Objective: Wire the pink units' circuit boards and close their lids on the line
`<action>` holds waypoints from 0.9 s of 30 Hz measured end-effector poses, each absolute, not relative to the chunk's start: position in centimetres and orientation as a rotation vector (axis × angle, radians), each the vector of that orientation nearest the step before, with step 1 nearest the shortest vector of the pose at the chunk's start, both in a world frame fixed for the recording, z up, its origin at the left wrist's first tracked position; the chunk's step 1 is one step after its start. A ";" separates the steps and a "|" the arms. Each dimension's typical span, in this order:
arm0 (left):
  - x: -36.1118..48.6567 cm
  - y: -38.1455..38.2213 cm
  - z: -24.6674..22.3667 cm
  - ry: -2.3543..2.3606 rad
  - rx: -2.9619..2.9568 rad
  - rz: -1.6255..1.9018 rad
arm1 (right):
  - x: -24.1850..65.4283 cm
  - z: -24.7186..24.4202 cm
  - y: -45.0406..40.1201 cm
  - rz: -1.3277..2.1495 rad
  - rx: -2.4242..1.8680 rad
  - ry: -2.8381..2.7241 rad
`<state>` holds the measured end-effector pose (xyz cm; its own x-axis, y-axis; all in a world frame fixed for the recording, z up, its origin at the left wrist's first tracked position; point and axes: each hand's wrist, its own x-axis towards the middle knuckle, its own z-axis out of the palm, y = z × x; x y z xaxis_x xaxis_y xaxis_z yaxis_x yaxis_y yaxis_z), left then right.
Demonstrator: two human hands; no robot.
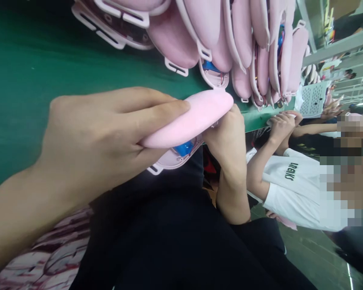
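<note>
Over my lap, at the green table's edge, my left hand (109, 129) is closed on a smooth pink oval casing (193, 117), thumb on the near side and fingers wrapped beneath. The casing's two halves stand apart. Its lower shell shows a blue block (184, 149), thin wires and a strap slot at the rim. My right hand (228, 137) is curled against the far end of the casing. Its fingertips are hidden behind the casing, so whether they hold another part cannot be seen.
Many similar pink casings (199, 24) lie stacked along the far side of the green table (18, 80), some gaping with wires showing. More pink and white pieces (27, 266) sit at lower left. A co-worker in a white shirt (296, 177) sits close on the right, hands together near a printed sheet (313, 100).
</note>
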<state>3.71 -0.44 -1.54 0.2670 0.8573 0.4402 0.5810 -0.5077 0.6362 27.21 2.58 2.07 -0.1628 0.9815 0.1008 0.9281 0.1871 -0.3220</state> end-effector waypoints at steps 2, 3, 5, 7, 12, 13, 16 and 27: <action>4.0 -0.5 -1.3 1.300 2.213 1.068 | 27.4 1.4 2.1 0.292 -1.752 -2.137; 4.0 -0.5 -1.1 1.308 2.217 1.065 | 27.6 1.2 1.9 0.305 -1.719 -2.118; 3.9 -0.7 -0.5 1.328 2.204 1.078 | 28.0 0.9 1.5 0.300 -1.663 -2.118; 3.8 -0.8 0.0 1.326 2.184 1.100 | 28.2 0.9 1.3 0.253 -1.623 -2.159; 3.7 -0.8 0.1 1.325 2.178 1.114 | 28.0 1.4 1.1 0.201 -1.580 -2.192; 3.7 -0.7 0.0 1.330 2.188 1.112 | 28.0 1.4 1.1 0.208 -1.569 -2.180; 3.7 -0.6 -0.2 1.344 2.201 1.107 | 27.9 1.1 1.2 0.192 -1.554 -2.155; 2.8 -0.7 -0.3 1.274 2.123 0.794 | 28.1 -1.5 1.1 0.062 -1.504 -1.990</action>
